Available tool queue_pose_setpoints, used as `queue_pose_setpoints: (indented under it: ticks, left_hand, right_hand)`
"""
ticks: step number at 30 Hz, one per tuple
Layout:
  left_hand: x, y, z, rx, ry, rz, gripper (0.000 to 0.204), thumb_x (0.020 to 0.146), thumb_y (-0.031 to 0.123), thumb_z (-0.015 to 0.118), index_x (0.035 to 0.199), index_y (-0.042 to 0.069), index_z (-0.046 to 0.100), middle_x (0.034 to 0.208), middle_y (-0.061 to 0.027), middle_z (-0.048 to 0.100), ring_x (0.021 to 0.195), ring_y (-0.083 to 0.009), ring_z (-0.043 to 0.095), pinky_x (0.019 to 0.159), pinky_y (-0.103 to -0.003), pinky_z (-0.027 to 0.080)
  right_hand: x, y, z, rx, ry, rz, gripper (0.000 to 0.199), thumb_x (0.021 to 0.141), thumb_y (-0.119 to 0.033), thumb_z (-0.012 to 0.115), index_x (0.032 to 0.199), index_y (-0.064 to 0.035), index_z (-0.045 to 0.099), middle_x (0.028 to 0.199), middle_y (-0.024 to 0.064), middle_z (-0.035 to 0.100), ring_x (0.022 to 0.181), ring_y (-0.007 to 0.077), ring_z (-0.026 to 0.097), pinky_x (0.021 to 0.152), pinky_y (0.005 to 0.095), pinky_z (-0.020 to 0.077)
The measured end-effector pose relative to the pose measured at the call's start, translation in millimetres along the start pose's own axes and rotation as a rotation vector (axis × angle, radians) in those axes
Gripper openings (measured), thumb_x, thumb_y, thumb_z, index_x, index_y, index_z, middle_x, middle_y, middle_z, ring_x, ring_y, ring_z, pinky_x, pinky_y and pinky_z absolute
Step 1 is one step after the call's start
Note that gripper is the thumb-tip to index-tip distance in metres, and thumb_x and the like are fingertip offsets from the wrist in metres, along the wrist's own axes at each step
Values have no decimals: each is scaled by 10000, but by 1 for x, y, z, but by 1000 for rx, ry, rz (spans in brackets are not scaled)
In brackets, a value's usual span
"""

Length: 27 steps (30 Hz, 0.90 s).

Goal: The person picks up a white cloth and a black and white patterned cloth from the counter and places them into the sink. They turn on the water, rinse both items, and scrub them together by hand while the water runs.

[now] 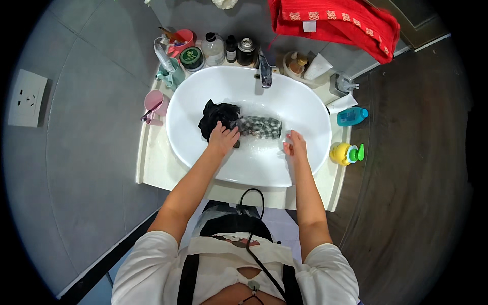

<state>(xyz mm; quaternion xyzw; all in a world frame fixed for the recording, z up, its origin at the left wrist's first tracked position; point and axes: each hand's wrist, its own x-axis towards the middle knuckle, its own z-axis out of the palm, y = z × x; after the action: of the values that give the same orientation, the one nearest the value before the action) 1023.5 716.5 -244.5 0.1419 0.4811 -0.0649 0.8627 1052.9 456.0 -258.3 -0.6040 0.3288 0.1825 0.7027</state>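
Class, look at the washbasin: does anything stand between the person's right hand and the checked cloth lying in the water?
Nothing visible does. The right hand rests beside the checked cloth, with only water between; the left hand presses the cloth's other end.

The basin (305, 109) is glossy white ceramic, smooth, with a wet sheen at its bottom. In it lies sodden cloth: a black garment (216, 116), matt and crumpled, and just beside it a checked grey-and-white fabric (262, 127). At the basin's far rim the tap (264, 71) is polished metal. Beyond that rim hangs a red towel (338, 23) of rough terry cloth. The counter (152, 162) around the basin looks like smooth cream stone. Beside the basin, the blue bottle (352, 116) and pink cup (155, 103) are smooth plastic.
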Motion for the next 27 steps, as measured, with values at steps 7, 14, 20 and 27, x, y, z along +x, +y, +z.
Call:
queue_pose_setpoints:
  ticks: [7,14,20,27]
  left_hand:
    - [7,-8,-32,259,-7,-54,487,896,403,413,1245,66,375,1280,-116,376,1146,-271,423,932,-412,382]
    - [11,-17,-36,313,10,-77,414,895,361,441,1181,61,446,1245,-100,430,1147,-255,418,954,-403,356]
    - [16,-20,-37,342,-10,-67,445,866,368,495,1191,67,452,1240,-105,432,1146,-260,413,966,-405,334]
    - [5,-22,-17,451,64,-72,393,874,381,478,1161,112,476,1228,-87,441,1156,-247,387,948,-408,349]
  right_hand:
    - [23,2,47,-955,174,-588,404,731,-291,635,1083,-113,547,980,139,549,892,280,545,755,359,456]
    - [15,24,67,-1263,-64,-844,412,737,-202,634,1122,-146,499,935,124,510,909,303,514,737,406,450]
    - [8,45,73,-1378,-94,-900,343,749,-219,613,1048,-85,510,953,127,516,902,301,506,711,396,458]
    - [0,26,69,-1290,-64,-841,337,705,-220,667,987,-82,545,924,120,526,831,303,544,675,397,461]
